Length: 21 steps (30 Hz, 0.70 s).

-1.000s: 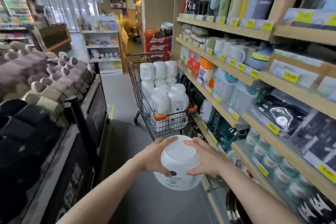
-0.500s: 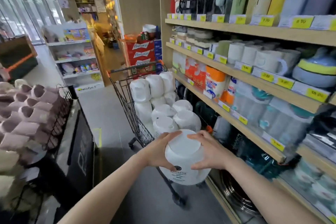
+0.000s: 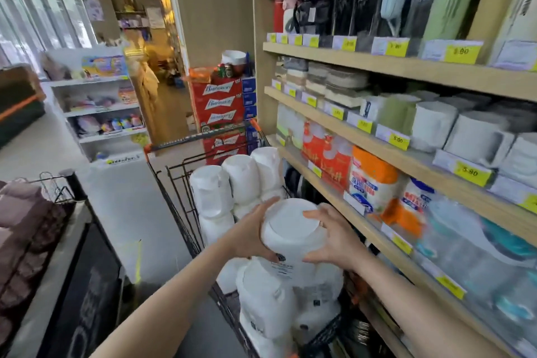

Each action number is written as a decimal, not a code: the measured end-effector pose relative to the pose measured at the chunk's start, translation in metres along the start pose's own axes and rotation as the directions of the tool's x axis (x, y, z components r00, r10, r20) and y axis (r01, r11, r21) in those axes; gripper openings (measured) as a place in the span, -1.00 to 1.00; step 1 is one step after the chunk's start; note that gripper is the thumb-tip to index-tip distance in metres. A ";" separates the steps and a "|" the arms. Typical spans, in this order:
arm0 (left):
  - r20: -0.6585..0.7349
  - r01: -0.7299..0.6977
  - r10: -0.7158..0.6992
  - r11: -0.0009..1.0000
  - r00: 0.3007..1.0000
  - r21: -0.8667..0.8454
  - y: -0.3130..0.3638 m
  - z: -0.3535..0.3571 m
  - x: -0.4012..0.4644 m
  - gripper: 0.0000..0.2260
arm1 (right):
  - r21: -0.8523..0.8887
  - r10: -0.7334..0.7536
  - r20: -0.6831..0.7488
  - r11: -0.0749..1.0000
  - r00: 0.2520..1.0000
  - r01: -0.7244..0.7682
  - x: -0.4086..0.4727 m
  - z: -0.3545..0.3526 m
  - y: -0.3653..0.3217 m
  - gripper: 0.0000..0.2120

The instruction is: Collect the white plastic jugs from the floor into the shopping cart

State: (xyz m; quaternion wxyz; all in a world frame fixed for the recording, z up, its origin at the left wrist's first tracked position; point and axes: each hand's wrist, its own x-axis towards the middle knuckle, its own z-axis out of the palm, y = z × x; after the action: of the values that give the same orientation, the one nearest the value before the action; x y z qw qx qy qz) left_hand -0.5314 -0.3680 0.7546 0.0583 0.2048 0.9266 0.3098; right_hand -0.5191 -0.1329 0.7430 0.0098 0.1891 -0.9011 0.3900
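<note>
White jug [image 3: 293,229] held above the near end of the shopping cart [image 3: 174,183], base tipped toward the camera, probably to lay it on the pile. Left hand [image 3: 250,234] and right hand [image 3: 334,241] clasp opposite sides, fingers curled flat on the wall; a two-sided grip suits a bulky, smooth body. Stacked jugs [image 3: 232,186] fill the far end and more lie just below. Shelving [image 3: 377,160] runs close on the right.
</note>
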 end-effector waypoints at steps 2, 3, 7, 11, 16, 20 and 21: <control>-0.023 0.000 -0.001 1.000 1.000 -0.018 -0.007 -0.009 0.025 0.05 | 0.002 0.004 -0.068 1.000 0.998 -0.004 0.024 -0.004 0.007 -0.27; -0.025 0.001 -0.002 1.000 1.000 -0.020 -0.014 -0.012 0.041 0.04 | -0.005 0.017 -0.084 1.000 0.996 -0.017 0.039 -0.006 0.011 -0.28; -0.016 -0.022 0.021 0.999 1.000 -0.042 -0.036 -0.024 0.109 0.03 | -0.056 0.035 -0.149 0.998 0.988 -0.043 0.097 -0.014 0.027 -0.29; 0.034 -0.064 0.065 0.997 0.997 -0.045 -0.061 -0.036 0.173 0.05 | -0.100 0.112 -0.180 0.986 0.977 -0.131 0.149 -0.009 0.046 -0.27; 0.106 -0.119 0.121 0.992 0.987 -0.030 -0.106 -0.038 0.237 0.02 | -0.094 0.245 -0.213 0.958 0.946 -0.269 0.195 0.007 0.069 -0.32; 0.217 -0.140 0.153 0.988 0.964 -0.072 -0.138 -0.021 0.269 0.00 | -0.112 0.314 -0.233 0.931 0.920 -0.346 0.208 0.026 0.087 -0.29; 0.239 -0.147 0.164 0.985 0.957 -0.087 -0.143 -0.016 0.274 0.00 | -0.117 0.323 -0.239 0.927 0.916 -0.357 0.208 0.030 0.092 -0.29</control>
State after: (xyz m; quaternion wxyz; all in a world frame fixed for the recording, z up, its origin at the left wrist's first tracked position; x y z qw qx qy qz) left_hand -0.8329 -0.3664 0.6872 0.1550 0.3119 0.8821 0.3171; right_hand -0.7401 -0.1663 0.6920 0.0543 -0.0155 -0.9419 0.3311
